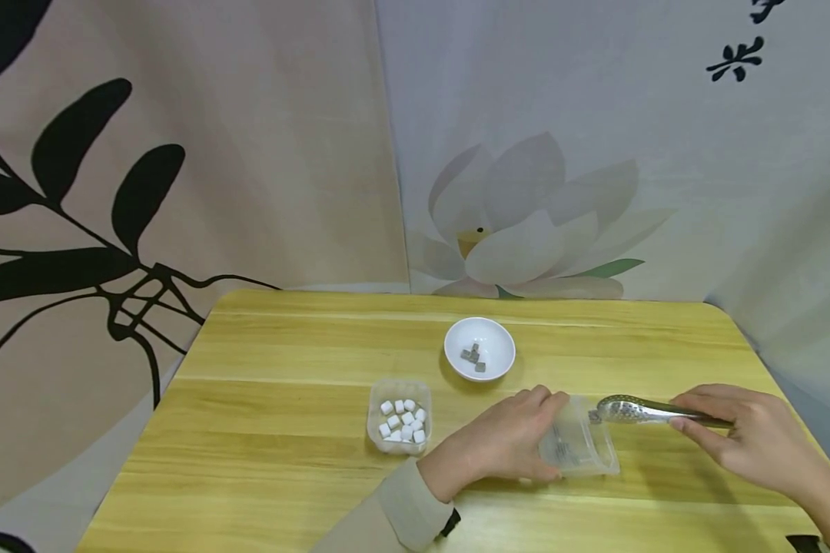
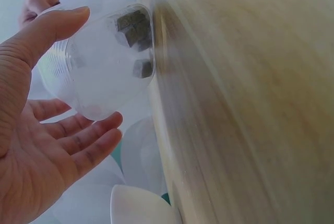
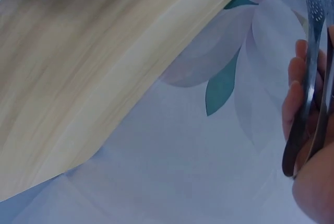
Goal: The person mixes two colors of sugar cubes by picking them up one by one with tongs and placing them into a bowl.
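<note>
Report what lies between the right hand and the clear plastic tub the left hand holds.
Head view: silver metal tongs span from the right hand to the tub, a grey cube at their tips.

so the clear plastic tub (image 1: 581,449) is tipped over with its mouth toward the tongs — left hand (image 1: 501,442) gripping it, a few dark gray cubes (image 2: 136,31) resting against its lower wall. tongs (image 1: 650,412) are shiny metal with a dotted pattern, lying nearly level in the right hand (image 1: 754,434) — something small and gray at the tips, right by the tub's rim.
</note>
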Motion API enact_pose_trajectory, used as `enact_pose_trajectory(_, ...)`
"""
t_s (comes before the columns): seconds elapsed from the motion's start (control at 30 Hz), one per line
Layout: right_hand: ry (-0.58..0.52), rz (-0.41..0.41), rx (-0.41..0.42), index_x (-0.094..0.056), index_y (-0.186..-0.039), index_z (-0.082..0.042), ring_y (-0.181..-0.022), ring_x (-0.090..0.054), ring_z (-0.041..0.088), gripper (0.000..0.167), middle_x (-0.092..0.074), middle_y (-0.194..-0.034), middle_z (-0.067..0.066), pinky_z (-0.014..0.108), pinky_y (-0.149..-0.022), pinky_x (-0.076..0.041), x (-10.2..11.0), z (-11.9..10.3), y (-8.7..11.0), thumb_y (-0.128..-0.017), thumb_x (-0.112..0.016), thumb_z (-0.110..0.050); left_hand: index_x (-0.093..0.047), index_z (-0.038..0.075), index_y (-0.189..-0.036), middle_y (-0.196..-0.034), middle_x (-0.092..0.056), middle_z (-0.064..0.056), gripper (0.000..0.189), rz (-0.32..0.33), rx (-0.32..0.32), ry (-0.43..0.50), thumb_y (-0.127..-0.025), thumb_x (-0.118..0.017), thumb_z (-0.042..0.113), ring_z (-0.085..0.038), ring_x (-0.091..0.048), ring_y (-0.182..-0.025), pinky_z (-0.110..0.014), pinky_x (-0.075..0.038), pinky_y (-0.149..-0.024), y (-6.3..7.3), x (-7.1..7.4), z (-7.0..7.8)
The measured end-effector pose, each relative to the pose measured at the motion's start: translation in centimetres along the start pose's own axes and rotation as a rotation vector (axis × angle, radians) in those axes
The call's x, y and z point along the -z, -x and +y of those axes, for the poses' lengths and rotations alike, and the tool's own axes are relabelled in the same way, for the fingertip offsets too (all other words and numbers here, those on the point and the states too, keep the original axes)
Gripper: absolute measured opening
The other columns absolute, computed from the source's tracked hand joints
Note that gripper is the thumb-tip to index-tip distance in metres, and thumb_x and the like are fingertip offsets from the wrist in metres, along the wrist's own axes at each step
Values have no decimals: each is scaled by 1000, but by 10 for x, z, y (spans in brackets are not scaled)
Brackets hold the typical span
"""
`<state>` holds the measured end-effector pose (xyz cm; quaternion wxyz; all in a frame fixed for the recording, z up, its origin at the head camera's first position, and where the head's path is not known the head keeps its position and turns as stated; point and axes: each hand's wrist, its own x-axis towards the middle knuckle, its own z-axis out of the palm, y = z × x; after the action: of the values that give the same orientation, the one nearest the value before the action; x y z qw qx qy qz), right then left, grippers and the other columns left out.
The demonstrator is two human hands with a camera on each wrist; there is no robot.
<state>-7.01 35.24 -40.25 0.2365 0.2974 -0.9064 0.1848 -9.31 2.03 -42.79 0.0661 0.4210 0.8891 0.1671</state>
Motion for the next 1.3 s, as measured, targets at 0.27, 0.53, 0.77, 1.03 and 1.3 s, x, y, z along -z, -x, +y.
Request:
enact_pose_trajectory(0.27, 13, 5, -82, -80, -90, -16, -66, -57, -7, 29, -74, -87, -4, 15, -53, -42, 12, -2, -10, -67, -92, -3, -41, 12, -155, -128, -55, 2, 98, -2, -1, -12, -78, -91, 48, -6, -53, -106, -15, -45, -88, 0, -1, 0)
enact_pose_trajectory(0.53, 12, 23, -117, -82, -94, -15, -72, -62, -4, 24, -77, -92, 4, 14, -59, -46, 4, -8, -46, -73, -90, -5, -42, 12, -154, -128, -56, 1, 97, 1, -2, -12, -78, -91, 48, -6, -53, -104, -16, -46, -88, 0, 1, 0)
enact_pose_trajectory(0.77, -29, 74, -89, -82, -96, -12, -72, -62, -1, 24, -78, -94, 3, 14, -61, -46, -22, -14, -78, -74, -89, -5, -42, 12, -154, -126, -55, 2, 99, 5, 1, -15, -77, -92, 48, -6, -54, -104, -15, -46, -89, 0, 0, 1)
enact_pose_trajectory(1.03, -63, 36, -92, -82, -96, -14, -65, -56, 1, 19, -77, -94, 1, 24, -55, -44, -54, -22, -100, -79, -87, -8, -43, 13, -152, -123, -56, 3, 96, 13, -14, -18, -77, -91, 49, -4, -53, -102, -15, -45, -86, -1, 0, 0)
enact_pose_trajectory(1.3, -74, 2, -106, -82, -105, -6, -76, -71, 24, 25, -78, -103, 10, 39, -61, -54, -72, -24, -102, -81, -86, -12, -45, 13, -150, -123, -55, 3, 94, 17, -23, -25, -76, -91, 49, -4, -53, -101, -15, -45, -88, -2, -1, -1)
